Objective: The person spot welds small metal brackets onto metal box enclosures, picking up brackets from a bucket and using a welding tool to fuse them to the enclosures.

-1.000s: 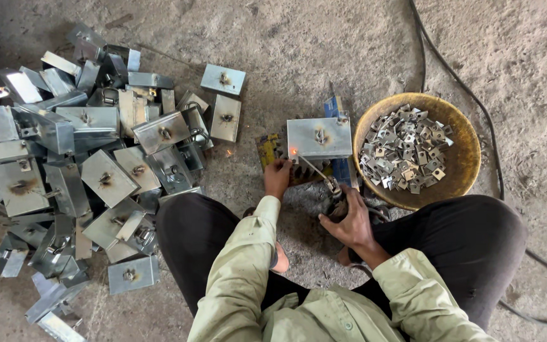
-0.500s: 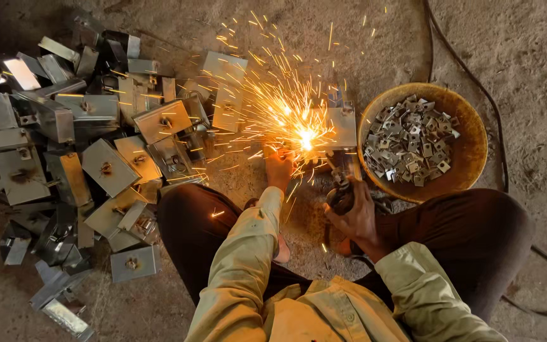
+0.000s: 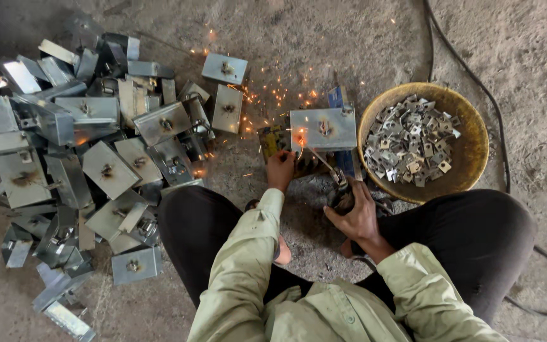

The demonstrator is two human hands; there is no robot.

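Two hands at work: right hand (image 3: 354, 214) is closed around a welding electrode holder (image 3: 340, 190), rod tip on a galvanized metal plate (image 3: 323, 128) lying on the floor beside a yellow basin (image 3: 470, 136) of small square washers (image 3: 409, 140). Left hand (image 3: 280, 169) grips the plate's near edge; sparks (image 3: 273, 98) scatter.

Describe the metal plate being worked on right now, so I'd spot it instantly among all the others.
Start at the round yellow bowl of small metal pieces, right of centre. Just left of its rim lies one flat grey plate, alone, above the left hand and the rod held by the right hand. Unlike the heaped plates far left, it has a glowing orange spot at its left edge.
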